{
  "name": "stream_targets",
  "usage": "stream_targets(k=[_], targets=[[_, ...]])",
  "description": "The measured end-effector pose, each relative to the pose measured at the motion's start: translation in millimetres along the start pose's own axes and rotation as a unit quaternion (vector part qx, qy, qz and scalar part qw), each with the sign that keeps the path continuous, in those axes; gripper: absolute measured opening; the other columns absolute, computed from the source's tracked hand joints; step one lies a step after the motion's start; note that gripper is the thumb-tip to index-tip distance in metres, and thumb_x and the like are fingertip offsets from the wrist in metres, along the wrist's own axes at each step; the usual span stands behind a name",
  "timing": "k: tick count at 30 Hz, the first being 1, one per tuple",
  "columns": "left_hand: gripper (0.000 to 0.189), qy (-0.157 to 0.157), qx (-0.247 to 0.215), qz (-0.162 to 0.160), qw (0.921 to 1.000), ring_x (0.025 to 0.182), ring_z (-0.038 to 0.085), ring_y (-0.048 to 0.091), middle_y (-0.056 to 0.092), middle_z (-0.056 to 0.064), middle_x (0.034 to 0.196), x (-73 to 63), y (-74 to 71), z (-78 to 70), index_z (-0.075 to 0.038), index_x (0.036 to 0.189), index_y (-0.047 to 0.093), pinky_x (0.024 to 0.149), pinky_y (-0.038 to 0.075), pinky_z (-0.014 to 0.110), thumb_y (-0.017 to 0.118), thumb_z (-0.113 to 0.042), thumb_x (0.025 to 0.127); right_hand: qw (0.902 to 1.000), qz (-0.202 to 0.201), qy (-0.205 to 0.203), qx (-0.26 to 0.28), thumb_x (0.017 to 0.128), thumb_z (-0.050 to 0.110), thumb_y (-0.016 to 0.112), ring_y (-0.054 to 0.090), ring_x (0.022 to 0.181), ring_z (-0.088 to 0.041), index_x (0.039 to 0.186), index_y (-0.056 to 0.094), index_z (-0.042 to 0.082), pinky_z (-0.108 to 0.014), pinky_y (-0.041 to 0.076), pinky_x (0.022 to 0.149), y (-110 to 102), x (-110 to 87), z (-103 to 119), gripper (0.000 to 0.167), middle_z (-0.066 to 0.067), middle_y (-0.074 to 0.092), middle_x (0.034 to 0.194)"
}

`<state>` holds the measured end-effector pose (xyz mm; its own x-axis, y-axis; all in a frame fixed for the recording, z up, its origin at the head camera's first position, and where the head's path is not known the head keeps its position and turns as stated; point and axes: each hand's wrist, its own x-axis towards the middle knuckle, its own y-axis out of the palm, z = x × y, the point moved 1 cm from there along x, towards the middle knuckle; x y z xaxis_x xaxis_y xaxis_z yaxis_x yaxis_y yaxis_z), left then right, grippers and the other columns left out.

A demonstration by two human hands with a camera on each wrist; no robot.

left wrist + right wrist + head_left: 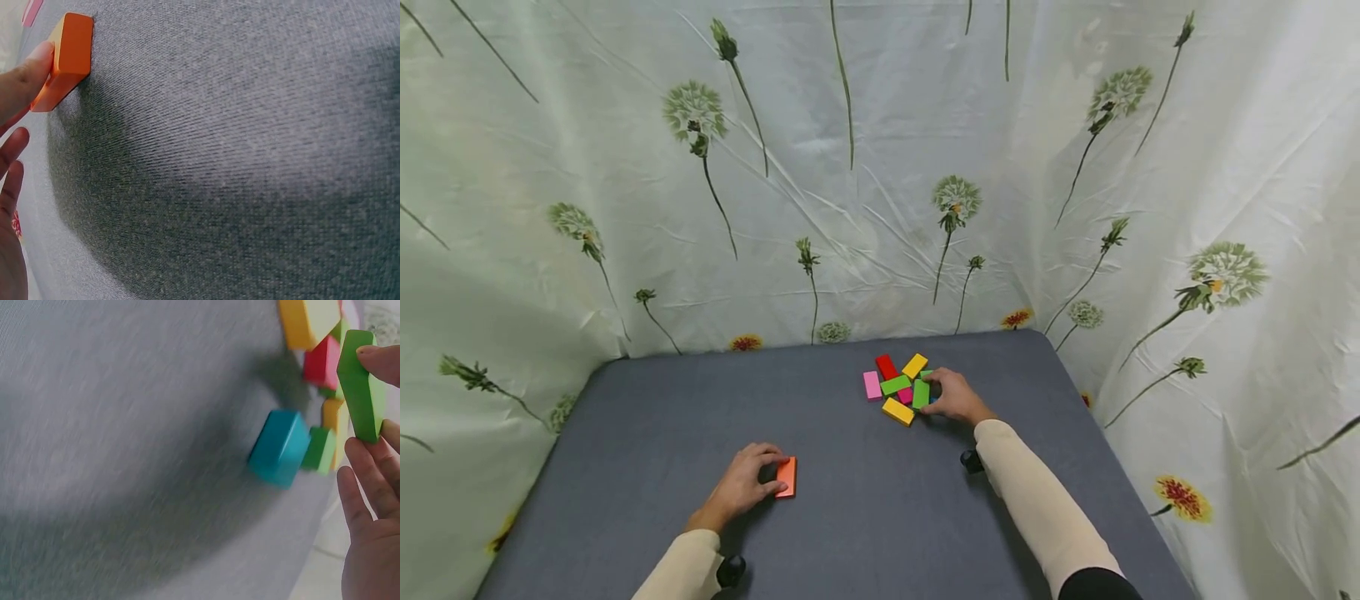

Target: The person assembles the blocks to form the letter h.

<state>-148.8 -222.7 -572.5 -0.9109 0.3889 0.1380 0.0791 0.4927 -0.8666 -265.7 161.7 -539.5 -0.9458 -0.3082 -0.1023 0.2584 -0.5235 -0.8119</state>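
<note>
My left hand (741, 482) pinches an orange block (786, 478) at its two ends, thumb on the near one. The block lies at the tabletop, its side face (76, 47) toward the left wrist camera. Farther back on the right, my right hand (957, 397) grips a green block (921, 394) between thumb and fingers. In the right wrist view this green block (361, 394) is held up over the other blocks. Under it sit a teal-blue block (278, 449), a smaller-looking green block (319, 450) and a magenta-red block (322, 362).
Around the right hand lie a pink block (872, 385), a red block (887, 367), another green block (895, 385) and two yellow blocks, one in front (898, 411). The dark grey table (662, 417) ends at a flower-printed curtain (880, 208) behind and at the sides.
</note>
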Motion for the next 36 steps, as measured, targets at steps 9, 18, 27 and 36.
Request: stream_targets(k=[9,18,27,36], targets=[[0.033,0.003,0.011,-0.018,0.9998,0.096,0.024,0.057,0.063,0.002,0.099,-1.9,1.2,1.3,-0.003,0.097,0.073,0.088,0.043,0.049,0.086,-0.013,0.068,0.9992,0.012,-0.022,0.03,0.074,0.015,0.083,0.055,0.111,-0.029,0.126,0.061,0.001,-0.045,0.043,0.097,17,12.2,30,0.058,-0.013,0.058,0.123],[0.034,-0.02,0.007,0.004,0.9998,0.098,0.026,0.056,0.064,0.004,0.103,-4.0,0.6,1.7,-0.004,0.1,0.073,0.091,0.042,0.051,0.085,-0.016,0.071,0.9927,0.046,-0.083,0.074,0.076,0.014,0.081,0.054,0.115,-0.031,0.128,0.058,0.0,-0.043,0.045,0.095,43,27.6,67,0.059,-0.016,0.055,0.129],[0.037,0.007,0.01,0.006,0.9999,0.098,0.025,0.057,0.064,0.004,0.105,-1.6,2.1,3.4,-0.004,0.102,0.073,0.09,0.042,0.051,0.086,-0.019,0.07,0.9849,0.076,-0.15,0.042,0.077,0.017,0.082,0.058,0.107,-0.025,0.126,0.062,0.0,-0.033,0.048,0.09,65,45.2,103,0.055,-0.011,0.061,0.117],[0.036,0.004,0.018,0.008,0.9998,0.098,0.026,0.058,0.065,0.005,0.105,-1.1,0.3,1.5,-0.004,0.101,0.072,0.087,0.043,0.05,0.086,-0.018,0.07,0.9826,0.099,-0.156,0.02,0.077,0.022,0.082,0.058,0.109,-0.019,0.125,0.063,0.005,-0.029,0.046,0.092,91,53.6,141,0.054,-0.007,0.061,0.12]])
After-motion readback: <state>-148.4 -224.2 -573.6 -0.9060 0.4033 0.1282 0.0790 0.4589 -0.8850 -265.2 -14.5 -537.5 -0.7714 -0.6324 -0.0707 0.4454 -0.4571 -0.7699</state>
